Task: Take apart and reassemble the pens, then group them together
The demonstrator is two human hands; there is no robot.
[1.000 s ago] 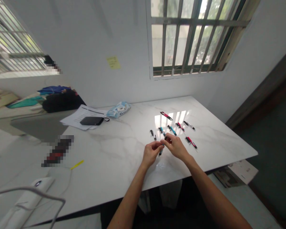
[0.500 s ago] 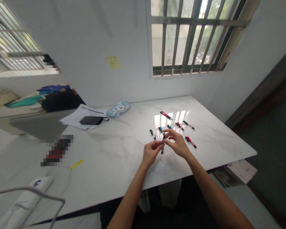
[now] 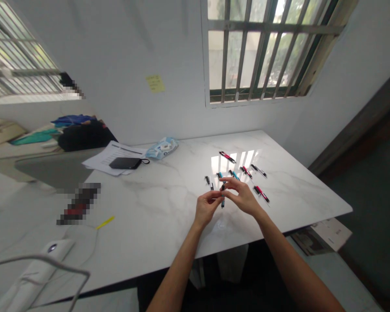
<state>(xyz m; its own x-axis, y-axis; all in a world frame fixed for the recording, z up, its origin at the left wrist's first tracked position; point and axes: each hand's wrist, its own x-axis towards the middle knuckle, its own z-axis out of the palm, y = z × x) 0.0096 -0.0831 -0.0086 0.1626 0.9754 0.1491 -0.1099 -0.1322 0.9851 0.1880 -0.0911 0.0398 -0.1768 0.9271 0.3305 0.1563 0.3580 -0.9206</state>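
Note:
Both my hands meet over the marble-patterned table (image 3: 143, 225), pinching a blue and black pen (image 3: 222, 203) that stands roughly upright between them. My left hand (image 3: 208, 207) grips its middle from the left with thumb and fingers. From the right, the thumb and fingers of my right hand (image 3: 240, 195) close around its upper part, hiding some of it. Just beyond the hands lie blue pen pieces (image 3: 235, 175) and a small black piece (image 3: 207, 180). A red pen (image 3: 261, 193) rests to the right of my right hand.
Farther back are another red pen (image 3: 227, 157), a third red one (image 3: 247, 172) and a black and clear pen (image 3: 259, 170). Leftward lie a black pouch (image 3: 125, 163) on papers (image 3: 104, 158), a blue-white packet (image 3: 162, 148) and a yellow strip (image 3: 105, 222). A grey cable crosses the lower left.
The fingers of my right hand have shifted slightly on the pen's upper part. Both hands stay in nearly the same place, and the view has moved a little.

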